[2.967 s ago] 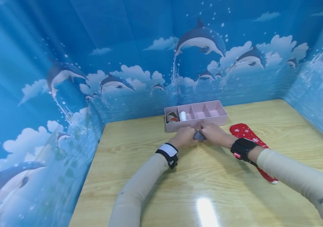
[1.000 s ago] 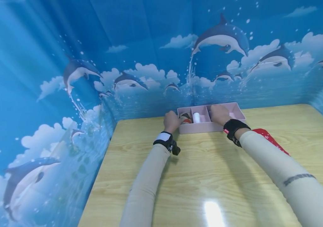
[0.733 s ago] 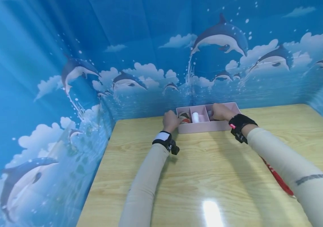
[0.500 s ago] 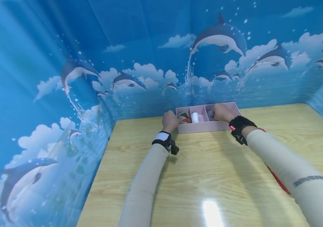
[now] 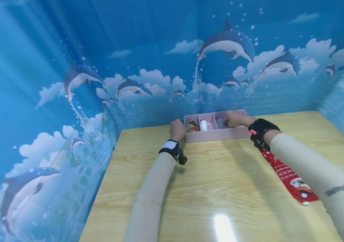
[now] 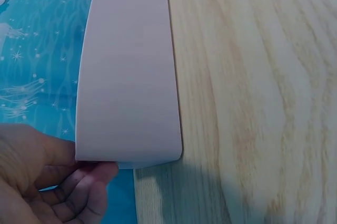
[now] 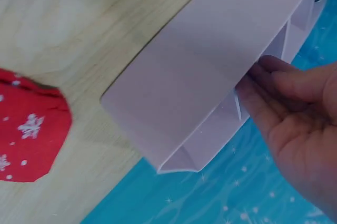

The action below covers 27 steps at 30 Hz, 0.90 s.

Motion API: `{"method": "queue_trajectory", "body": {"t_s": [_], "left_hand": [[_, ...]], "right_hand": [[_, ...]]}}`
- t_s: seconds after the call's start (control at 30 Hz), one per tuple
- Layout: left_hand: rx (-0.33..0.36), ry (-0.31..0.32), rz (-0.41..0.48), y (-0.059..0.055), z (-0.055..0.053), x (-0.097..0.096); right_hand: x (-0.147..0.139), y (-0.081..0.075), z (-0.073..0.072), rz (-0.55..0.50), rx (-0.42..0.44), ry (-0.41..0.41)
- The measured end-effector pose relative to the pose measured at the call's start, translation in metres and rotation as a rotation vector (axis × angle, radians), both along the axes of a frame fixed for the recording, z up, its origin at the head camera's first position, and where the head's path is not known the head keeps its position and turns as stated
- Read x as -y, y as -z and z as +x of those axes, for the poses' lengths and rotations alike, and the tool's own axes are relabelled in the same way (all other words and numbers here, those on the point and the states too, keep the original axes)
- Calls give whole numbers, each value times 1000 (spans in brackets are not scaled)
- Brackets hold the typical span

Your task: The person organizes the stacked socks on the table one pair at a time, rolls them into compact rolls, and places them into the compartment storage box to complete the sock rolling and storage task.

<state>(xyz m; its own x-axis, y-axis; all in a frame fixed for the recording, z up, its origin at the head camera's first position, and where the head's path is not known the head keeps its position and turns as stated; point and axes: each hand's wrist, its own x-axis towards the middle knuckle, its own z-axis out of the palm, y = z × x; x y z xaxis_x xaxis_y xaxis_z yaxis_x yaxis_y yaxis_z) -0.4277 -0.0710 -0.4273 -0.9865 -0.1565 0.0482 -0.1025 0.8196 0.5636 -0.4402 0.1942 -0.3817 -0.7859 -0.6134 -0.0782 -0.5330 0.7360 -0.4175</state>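
A pink four-compartment storage box [image 5: 217, 135] stands near the back edge of the table. At its left end my left hand [image 5: 178, 130] pinches the end wall; in the left wrist view, fingers [image 6: 97, 195] curl at that wall. My right hand [image 5: 235, 118] reaches over the front wall, its fairly straight fingers [image 7: 258, 100] down in the box and the tips hidden. Just left of them, a grey bundled cloth [image 5: 221, 123] lies in the third compartment from the left. The first compartment holds a brown, orange and cream patterned bundle [image 5: 192, 126], the second a white roll [image 5: 203, 125].
A red sock [image 5: 283, 173] with white snowflakes and an animal face lies flat on the table, partly under my right forearm. Behind the wooden table [image 5: 199, 188] hangs a blue dolphin-print curtain [image 5: 147, 40], close to the box.
Three seconds ago both hands held the grey cloth in front of the box. Now it lies in the third compartment. My left hand has moved to the box's left end; my right fingers have shifted rightward off the cloth.
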Motion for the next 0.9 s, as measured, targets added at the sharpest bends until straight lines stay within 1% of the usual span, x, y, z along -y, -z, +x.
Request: {"method": "queue_trajectory", "body": {"t_s": [0.1, 0.17, 0.3, 0.4, 0.5, 0.63, 0.73, 0.83, 0.9], "left_hand": [[-20, 26, 4, 2, 1, 0], [-41, 50, 17, 4, 1, 2], [-88, 87, 59, 9, 4, 7], [-122, 116, 79, 13, 8, 9], [-155, 133, 70, 14, 13, 13], [-214, 131, 25, 9, 27, 13], [-267, 139, -7, 4, 42, 7], [-308, 197, -30, -2, 58, -2], [-338, 255, -34, -6, 72, -12]], "right_hand": [[-14, -2, 12, -33, -9, -46], [-23, -5, 24, -75, -10, -47], [-40, -14, 57, -94, 29, -12], [-56, -18, 86, -53, 51, 2], [-69, -20, 110, -15, 51, -13], [-89, -17, 141, 73, 36, 9], [-105, -12, 163, 128, 25, 36], [-121, -4, 181, 175, 24, 46], [-130, 3, 193, 218, 55, 62]]}}
